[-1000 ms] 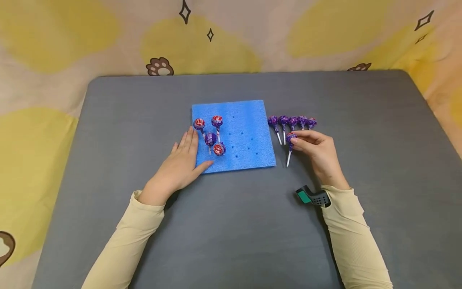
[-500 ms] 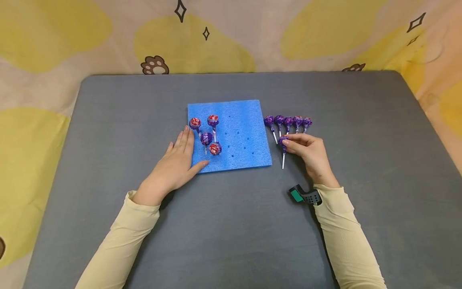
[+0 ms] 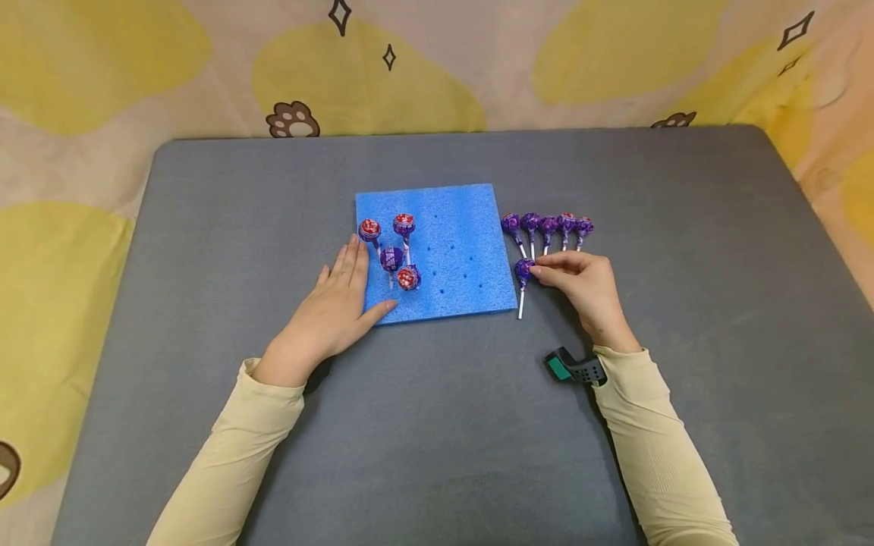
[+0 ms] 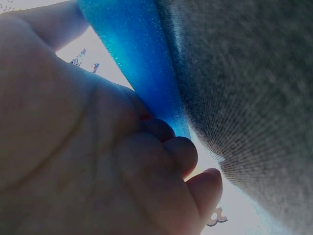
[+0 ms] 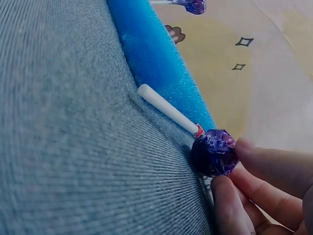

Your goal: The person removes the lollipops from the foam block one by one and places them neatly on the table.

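A blue foam board with small holes lies on the table. Several purple-and-red wrapped lollipops stand in its left half, sticks down. My left hand rests along the board's left edge, fingers straight and thumb over the near left corner; the left wrist view shows its fingers by the foam's side. With thumb and fingertips my right hand pinches a lollipop by its wrapped head, just off the board's right edge. Its white stick points toward me.
Several more lollipops lie in a row right of the board, heads away from me, some sticks partly hidden by the right hand. A black band with a green face is on the right wrist. Behind the grey table hangs a patterned cloth.
My right hand has moved left with the lollipop, from near the row to beside the board's right edge. The left hand keeps its place on the board. The head view has shifted slightly.
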`<state>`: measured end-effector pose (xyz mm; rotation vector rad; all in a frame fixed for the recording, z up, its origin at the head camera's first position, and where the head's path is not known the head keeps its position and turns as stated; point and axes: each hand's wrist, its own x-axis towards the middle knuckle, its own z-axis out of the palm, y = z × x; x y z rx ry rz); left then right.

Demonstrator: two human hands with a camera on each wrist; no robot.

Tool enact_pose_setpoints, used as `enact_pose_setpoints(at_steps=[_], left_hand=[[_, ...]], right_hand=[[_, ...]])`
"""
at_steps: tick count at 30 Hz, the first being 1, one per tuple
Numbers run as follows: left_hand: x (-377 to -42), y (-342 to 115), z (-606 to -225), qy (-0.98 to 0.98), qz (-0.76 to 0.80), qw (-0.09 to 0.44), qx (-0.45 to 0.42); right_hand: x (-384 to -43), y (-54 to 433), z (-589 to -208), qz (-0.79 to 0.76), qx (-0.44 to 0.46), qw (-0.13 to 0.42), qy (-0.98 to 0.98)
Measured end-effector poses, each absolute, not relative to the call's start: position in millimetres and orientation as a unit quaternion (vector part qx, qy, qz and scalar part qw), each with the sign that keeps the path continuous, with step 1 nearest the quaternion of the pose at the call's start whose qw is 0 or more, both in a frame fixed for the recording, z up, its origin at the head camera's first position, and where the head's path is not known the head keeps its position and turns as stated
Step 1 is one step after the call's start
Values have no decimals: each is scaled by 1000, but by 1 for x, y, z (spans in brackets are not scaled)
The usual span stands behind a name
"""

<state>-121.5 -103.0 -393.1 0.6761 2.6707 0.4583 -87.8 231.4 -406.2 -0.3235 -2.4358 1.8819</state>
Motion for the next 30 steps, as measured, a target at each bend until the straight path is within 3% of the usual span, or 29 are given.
enact_pose_setpoints(at_steps=[30], left_hand=[[-122,-103,-392,942,158,181,236]], right_hand=[[-87,232,-402,612,-92,29,-785]])
